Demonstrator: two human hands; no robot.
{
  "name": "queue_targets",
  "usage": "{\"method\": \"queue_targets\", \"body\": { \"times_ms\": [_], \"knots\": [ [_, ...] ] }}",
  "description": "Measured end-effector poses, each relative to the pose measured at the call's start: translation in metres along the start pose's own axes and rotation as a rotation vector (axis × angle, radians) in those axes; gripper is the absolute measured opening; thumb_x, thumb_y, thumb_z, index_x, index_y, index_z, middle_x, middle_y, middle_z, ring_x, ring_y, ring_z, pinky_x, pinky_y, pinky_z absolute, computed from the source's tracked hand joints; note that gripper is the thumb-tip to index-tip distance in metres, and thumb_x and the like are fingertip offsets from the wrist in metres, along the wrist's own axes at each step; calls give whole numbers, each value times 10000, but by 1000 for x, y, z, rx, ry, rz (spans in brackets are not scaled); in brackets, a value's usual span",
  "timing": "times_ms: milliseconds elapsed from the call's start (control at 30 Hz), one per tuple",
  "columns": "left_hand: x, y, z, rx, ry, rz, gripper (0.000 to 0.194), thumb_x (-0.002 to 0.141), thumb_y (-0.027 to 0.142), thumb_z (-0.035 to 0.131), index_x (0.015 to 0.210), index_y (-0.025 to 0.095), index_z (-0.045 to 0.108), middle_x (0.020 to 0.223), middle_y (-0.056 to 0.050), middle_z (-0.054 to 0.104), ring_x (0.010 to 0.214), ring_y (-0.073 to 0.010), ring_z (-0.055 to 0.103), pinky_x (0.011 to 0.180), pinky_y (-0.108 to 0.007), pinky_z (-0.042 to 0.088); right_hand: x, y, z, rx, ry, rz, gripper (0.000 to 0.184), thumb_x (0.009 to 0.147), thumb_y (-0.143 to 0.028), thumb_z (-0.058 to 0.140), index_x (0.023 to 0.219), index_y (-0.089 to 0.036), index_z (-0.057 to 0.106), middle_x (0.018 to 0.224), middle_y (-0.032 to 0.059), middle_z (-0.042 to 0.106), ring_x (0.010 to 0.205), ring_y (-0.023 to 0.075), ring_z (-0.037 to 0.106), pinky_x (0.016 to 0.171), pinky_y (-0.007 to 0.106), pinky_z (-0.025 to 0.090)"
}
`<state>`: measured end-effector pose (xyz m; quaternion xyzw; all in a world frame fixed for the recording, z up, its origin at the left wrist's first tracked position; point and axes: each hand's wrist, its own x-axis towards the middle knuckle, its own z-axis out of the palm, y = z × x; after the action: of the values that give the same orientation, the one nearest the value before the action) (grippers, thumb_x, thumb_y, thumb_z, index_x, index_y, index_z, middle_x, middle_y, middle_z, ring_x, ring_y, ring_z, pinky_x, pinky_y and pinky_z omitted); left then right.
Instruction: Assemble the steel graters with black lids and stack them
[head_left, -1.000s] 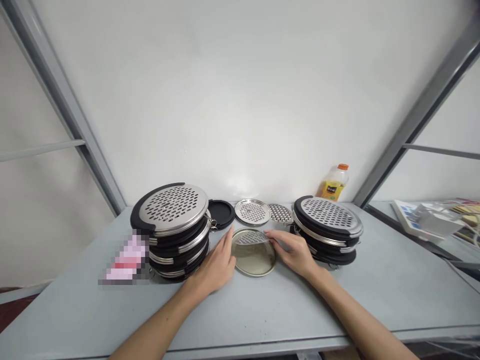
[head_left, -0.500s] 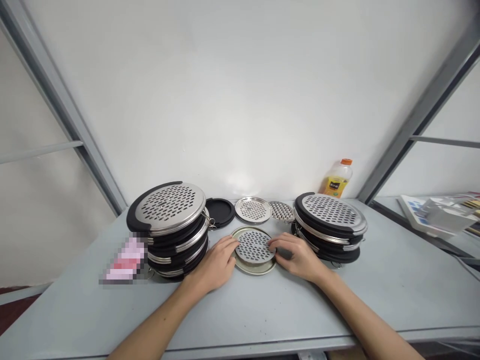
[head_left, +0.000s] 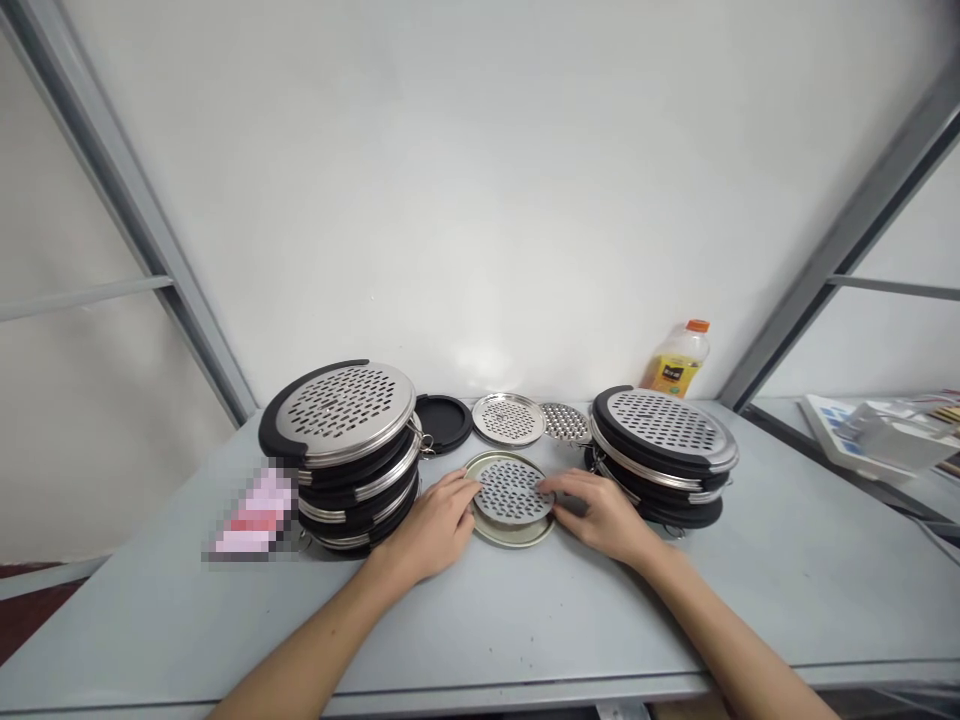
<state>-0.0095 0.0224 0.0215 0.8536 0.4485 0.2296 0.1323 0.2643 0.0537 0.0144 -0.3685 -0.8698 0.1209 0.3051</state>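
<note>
A round perforated grater disc [head_left: 514, 491] sits over a shallow, brownish round dish [head_left: 513, 534] in front of me, the dish's near rim showing below it. My left hand [head_left: 441, 520] grips the disc's left edge between fingers and thumb. On the opposite edge, the fingers of my right hand [head_left: 592, 508] pinch the disc, their tips partly overlapping the dish rim. Behind it lies a silver rimmed grater disc [head_left: 508, 419], with a coarser grater disc [head_left: 565, 423] to its right and a black round lid [head_left: 442, 422] to its left.
Stacks of round graters with black rims stand at left [head_left: 341, 410] and right [head_left: 666, 420], close to my forearms. A bottle with an orange cap [head_left: 679, 360] is against the wall. A pink item, blurred out [head_left: 259, 515], lies left. White boxes [head_left: 885, 435] rest at far right.
The view has shifted slightly. Both hands keep their hold at the disc's edges, and the disc stays over the dish with little visible movement.
</note>
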Motion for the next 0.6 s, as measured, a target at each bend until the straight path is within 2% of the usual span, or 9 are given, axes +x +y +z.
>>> {"method": "queue_targets", "body": {
  "times_ms": [100,200,267,400,600],
  "knots": [
    [0,1,-1,-11,-6,-31,418,893,127,392,1293,187,498,1312,-82,558,1312,-221,413,1066,-364,386,2,0,0,62,2,90,258,829,-171,553,1046,-226,681,1033,46,720,957,208,672,868,349,531],
    [0,4,-3,-40,4,-77,338,909,164,388,1222,202,512,1227,-87,592,1158,-216,550,974,-339,457,3,-3,-4,97,-20,130,269,827,-196,566,1067,-215,687,1049,60,723,979,231,675,884,368,533],
    [0,6,-4,-38,3,-81,294,911,172,389,1172,204,519,1171,-82,605,1081,-208,588,939,-325,473,3,-5,-6,97,-39,126,297,820,-195,566,1092,-206,683,1070,69,718,998,243,671,899,381,529],
    [1,9,-6,30,-16,-68,357,900,150,394,1245,199,469,1243,-107,565,1160,-225,548,966,-339,455,2,-8,-7,80,-61,108,340,801,-179,556,1119,-197,675,1108,76,704,1021,256,662,913,391,523],
    [2,9,-5,92,-40,-29,431,890,123,398,1312,209,418,1309,-113,548,1293,-241,450,1010,-361,427,0,-11,-1,39,-72,125,328,842,-273,553,1140,-185,656,1135,92,692,1041,265,653,916,396,516]
  ]
}}
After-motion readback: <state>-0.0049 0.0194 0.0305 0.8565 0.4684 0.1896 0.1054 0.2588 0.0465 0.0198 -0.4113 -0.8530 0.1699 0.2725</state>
